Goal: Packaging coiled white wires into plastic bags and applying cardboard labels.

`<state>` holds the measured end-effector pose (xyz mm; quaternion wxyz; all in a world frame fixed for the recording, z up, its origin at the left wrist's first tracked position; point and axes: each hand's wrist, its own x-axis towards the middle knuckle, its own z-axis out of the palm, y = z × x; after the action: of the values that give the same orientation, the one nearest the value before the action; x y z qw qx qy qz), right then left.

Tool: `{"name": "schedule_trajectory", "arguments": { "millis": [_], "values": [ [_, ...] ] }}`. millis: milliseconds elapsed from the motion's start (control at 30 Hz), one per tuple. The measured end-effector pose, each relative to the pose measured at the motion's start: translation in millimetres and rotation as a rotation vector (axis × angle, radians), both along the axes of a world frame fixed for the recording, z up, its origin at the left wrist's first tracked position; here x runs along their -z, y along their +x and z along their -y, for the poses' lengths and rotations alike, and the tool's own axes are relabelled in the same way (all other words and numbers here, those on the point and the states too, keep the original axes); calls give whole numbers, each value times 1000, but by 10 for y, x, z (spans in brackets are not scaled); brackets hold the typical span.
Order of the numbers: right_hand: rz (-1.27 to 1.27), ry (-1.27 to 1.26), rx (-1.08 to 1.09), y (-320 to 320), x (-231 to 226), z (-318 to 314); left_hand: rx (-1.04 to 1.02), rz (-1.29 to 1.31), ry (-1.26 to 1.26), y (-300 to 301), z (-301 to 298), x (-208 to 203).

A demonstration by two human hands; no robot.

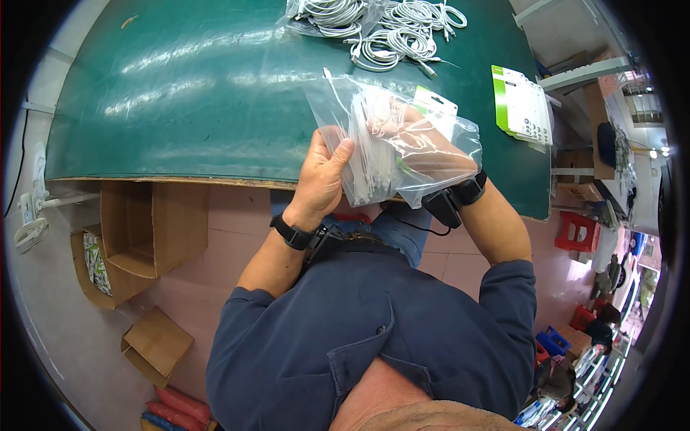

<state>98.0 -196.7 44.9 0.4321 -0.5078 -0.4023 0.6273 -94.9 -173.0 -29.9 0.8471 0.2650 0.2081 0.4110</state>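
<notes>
My left hand [325,172] grips the near-left side of a clear plastic bag [440,179], thumb on top. A bundle of thin white cable ties [370,158] stands lengthwise inside it. My right hand [402,126] is inside the bag up to the wrist, reaching in from the right. Its curled fingers lie against the upper part of the bundle; glare on the plastic partly hides them. The bag is held just over the table's front edge. Partly behind it lies a white and green card [435,108] with a hang hole.
Coiled white cables [399,47], some in a clear bag, lie at the back of the green table [194,93]. A stack of white and green cards [521,108] rests at its right edge. Cardboard boxes [180,223] stand on the left; a red stool [577,231] is at right.
</notes>
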Motion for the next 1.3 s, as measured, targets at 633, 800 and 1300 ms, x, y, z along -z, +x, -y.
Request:
{"name": "schedule_trajectory", "arguments": {
  "millis": [633, 800, 1300],
  "values": [
    [389, -157, 71, -260, -214, 128, -48, -40, -22, 15, 2, 92],
    [478, -173, 26, -282, -272, 112, -76, -33, -22, 16, -23, 98],
    [363, -96, -23, -199, -60, 88, -71, 23, -66, 21, -43, 77]
  ]
}}
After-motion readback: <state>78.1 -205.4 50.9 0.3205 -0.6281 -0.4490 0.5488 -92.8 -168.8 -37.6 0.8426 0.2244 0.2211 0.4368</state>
